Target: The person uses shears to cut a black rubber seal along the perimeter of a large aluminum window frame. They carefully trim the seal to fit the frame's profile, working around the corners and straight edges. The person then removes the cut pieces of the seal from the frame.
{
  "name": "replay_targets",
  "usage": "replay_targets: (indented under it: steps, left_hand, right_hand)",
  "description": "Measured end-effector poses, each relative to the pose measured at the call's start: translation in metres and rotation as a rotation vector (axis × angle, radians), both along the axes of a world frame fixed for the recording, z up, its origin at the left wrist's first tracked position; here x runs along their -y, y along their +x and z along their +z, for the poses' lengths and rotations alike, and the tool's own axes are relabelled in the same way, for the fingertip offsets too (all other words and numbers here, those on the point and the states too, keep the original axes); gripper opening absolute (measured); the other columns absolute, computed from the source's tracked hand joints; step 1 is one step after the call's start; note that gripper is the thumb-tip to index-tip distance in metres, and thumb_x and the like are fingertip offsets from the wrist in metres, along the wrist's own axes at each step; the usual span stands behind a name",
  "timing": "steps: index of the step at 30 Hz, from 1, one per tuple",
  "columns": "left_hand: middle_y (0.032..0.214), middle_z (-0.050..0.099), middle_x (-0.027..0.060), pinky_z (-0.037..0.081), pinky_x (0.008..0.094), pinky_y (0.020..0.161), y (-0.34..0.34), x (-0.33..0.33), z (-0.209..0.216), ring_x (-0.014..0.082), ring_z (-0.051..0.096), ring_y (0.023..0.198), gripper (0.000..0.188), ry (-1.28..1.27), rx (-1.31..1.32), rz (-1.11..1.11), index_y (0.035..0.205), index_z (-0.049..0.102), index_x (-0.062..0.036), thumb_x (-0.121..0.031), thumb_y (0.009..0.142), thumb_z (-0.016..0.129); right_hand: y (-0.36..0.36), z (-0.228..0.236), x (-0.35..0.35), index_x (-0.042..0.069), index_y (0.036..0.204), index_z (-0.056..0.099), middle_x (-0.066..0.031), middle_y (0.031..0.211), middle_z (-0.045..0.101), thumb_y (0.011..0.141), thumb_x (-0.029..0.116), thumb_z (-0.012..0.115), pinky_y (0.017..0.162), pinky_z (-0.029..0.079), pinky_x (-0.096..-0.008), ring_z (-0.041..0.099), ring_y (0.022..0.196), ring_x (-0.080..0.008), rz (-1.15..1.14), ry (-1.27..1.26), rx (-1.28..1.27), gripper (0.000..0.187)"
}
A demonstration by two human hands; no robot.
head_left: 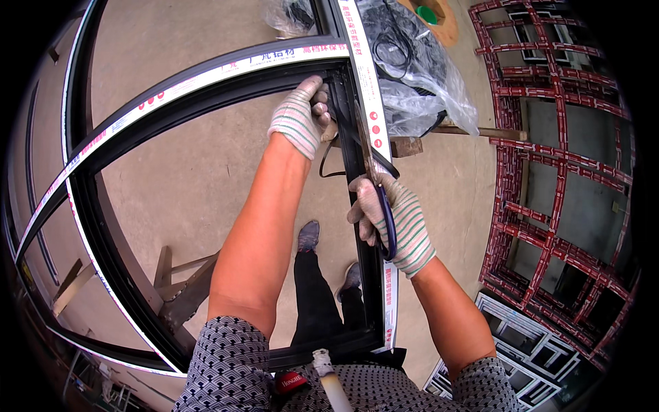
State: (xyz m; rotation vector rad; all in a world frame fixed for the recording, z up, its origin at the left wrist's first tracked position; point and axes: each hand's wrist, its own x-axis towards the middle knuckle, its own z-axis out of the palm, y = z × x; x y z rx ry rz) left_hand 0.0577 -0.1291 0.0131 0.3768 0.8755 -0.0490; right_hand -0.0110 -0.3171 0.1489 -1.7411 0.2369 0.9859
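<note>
A black window frame (360, 275) with white printed protective film lies in front of me. My left hand (302, 117), in a striped knit glove, is closed at the frame's inner upper-right corner, its thumb against the edge. A thin black rubber strip (345, 118) runs from that corner beside the fingers, and a loose loop hangs below; the fingers hide part of it. My right hand (398, 223), gloved alike, grips scissors (388, 220) with dark blue handles over the frame's right bar. Their blades point away from me along the bar.
Clear plastic wrapping (419, 89) with black coiled material lies beyond the right bar. Red-wrapped frames (559, 158) stand at right, above white-and-black frames (528, 343). A wooden support (165, 268) is under the frame at left. A lit cigarette (333, 388) shows at the lower edge.
</note>
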Motion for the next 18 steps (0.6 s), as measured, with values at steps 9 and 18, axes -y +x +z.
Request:
replay_targets:
  steps: [9,18]
  left_hand:
    - [0.066,0.056,-0.0042,0.039,0.0226,0.046,-0.003,0.001,-0.008,0.0067,0.047,0.05,0.013,0.034,0.064,-0.013,0.092,0.064,-0.0137,-0.023,0.093,0.074]
    - [0.068,0.057,-0.0025,0.041,0.0233,0.047,-0.006,-0.007,-0.027,0.0064,0.048,0.05,0.021,0.075,0.19,-0.059,0.09,0.068,-0.0057,-0.024,0.09,0.078]
  right_hand:
    - [0.016,-0.001,-0.033,0.001,0.112,0.06,-0.0054,0.071,0.065,0.098,0.057,0.058,0.041,0.043,-0.0193,0.056,0.046,-0.0059,-0.017,-0.059,-0.051,0.058]
    - [0.036,-0.004,-0.061,-0.001,0.117,0.06,-0.0103,0.074,0.068,0.09,0.07,0.06,0.039,0.043,-0.0207,0.057,0.045,-0.0085,0.043,-0.17,-0.059,0.076]
